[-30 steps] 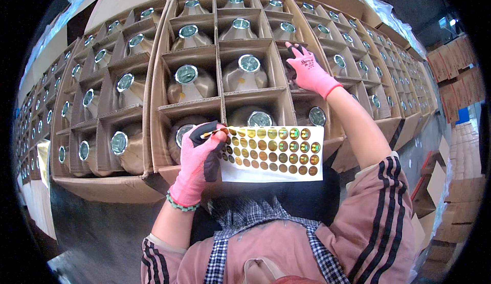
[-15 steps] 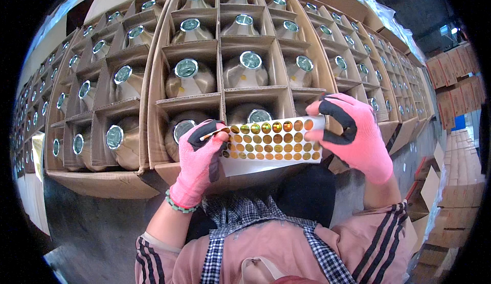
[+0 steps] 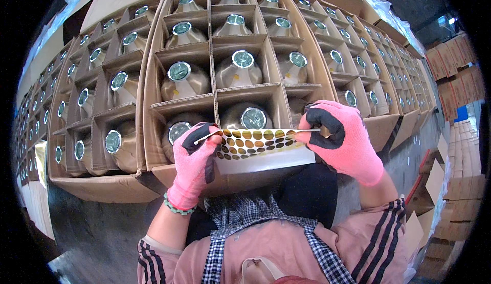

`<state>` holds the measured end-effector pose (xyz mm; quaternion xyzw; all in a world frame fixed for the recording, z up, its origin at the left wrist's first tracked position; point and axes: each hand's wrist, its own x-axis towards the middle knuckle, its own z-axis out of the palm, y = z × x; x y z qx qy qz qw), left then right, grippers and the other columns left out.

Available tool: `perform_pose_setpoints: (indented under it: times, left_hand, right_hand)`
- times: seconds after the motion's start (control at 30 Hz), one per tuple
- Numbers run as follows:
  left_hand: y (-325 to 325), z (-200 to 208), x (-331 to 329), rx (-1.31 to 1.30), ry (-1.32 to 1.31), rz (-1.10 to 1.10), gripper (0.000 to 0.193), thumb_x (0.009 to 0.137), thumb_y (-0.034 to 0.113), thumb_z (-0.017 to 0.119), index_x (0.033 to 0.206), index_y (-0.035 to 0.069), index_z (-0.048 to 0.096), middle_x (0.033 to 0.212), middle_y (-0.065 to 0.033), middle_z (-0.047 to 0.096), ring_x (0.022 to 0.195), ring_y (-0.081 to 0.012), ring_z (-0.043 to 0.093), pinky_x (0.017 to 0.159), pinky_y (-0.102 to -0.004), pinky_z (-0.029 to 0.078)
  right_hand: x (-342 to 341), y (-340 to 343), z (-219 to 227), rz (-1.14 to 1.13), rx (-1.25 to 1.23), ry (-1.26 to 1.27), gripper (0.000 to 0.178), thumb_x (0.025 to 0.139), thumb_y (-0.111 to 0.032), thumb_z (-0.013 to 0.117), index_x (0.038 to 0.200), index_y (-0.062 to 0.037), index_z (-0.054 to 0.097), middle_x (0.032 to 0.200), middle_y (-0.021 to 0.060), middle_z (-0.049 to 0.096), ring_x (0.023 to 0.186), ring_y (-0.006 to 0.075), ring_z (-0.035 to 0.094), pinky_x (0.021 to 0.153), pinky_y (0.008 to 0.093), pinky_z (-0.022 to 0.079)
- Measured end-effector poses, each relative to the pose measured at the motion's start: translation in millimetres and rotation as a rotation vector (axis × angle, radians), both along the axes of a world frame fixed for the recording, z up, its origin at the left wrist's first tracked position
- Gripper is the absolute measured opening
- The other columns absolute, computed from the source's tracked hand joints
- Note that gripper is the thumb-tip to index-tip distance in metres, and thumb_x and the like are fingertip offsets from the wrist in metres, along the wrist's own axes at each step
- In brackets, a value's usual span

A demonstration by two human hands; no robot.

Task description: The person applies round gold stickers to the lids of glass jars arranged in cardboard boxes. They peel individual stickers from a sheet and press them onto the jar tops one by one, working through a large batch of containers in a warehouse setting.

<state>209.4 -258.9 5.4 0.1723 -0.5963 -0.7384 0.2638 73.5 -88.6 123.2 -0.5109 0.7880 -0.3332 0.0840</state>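
Between my hands stretches a white sheet of round gold stickers (image 3: 255,143), its upper edge bent over and its lower part plain white. My left hand (image 3: 197,151), in a pink glove with dark fingertips, pinches the sheet's left end. At the right end, my right hand (image 3: 335,135), gloved the same way, grips the upper corner between thumb and fingers. Just beyond the sheet stands a glass bottle (image 3: 254,118) with a round silvery rim, in a compartment of an open cardboard box (image 3: 171,174). A small yellow spot shows on a bottle (image 3: 239,71) one row farther.
Cardboard dividers (image 3: 245,88) separate the rows of bottles. More open boxes of bottles stand left (image 3: 102,187) and right (image 3: 382,125). Stacked cartons (image 3: 455,87) rise at the far right, with loose box flaps (image 3: 434,179) lower down.
My right hand has closed on the sheet's right end, where its fingers were spread around the edge before. The sheet has tipped, and its upper edge now bends over.
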Motion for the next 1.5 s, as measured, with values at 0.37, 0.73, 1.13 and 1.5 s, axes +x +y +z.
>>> perform_pose_setpoints:
  times: [0.37,0.73,1.13,1.5]
  left_hand:
    - [1.6,0.5,1.4,0.068,0.010,-0.015,0.013,0.072,0.009,0.060,0.078,-0.002,0.059,0.071,0.0007,0.054,0.066,-0.0055,0.047,0.060,-0.0181,0.037]
    - [0.3,2.2,-0.7,0.144,-0.047,0.036,0.020,0.072,0.018,0.063,0.079,0.000,0.058,0.070,0.0008,0.054,0.065,-0.0059,0.047,0.060,-0.0185,0.037]
    - [-3.5,4.9,-3.0,0.108,-0.098,0.033,0.021,0.072,0.019,0.063,0.079,0.001,0.058,0.070,0.0005,0.055,0.065,-0.0068,0.048,0.060,-0.0187,0.038]
    - [-5.3,4.0,-1.3,0.209,-0.027,0.025,0.019,0.072,0.014,0.063,0.084,0.001,0.058,0.075,-0.0024,0.058,0.069,-0.0078,0.052,0.064,-0.0193,0.040]
  right_hand:
    - [3.9,2.5,1.2,0.095,-0.066,0.378,0.020,0.054,0.001,0.065,0.072,-0.0034,0.058,0.070,0.0090,0.056,0.068,0.0266,0.055,0.063,0.0321,0.045]
    - [-7.6,0.3,-7.0,0.308,-0.144,0.599,0.026,0.054,0.001,0.063,0.079,-0.0022,0.058,0.083,0.0118,0.059,0.071,0.0260,0.056,0.062,0.0331,0.047]
    - [-16.8,-0.5,-18.2,0.228,-0.194,0.474,0.023,0.055,0.005,0.065,0.075,-0.0017,0.056,0.078,0.0120,0.061,0.070,0.0258,0.058,0.066,0.0322,0.047]
    - [-143.0,-53.7,-44.7,-0.118,-0.488,-0.508,0.046,0.071,-0.008,0.062,0.113,0.0003,0.045,0.084,0.0014,0.056,0.074,0.0071,0.052,0.069,0.0183,0.040]
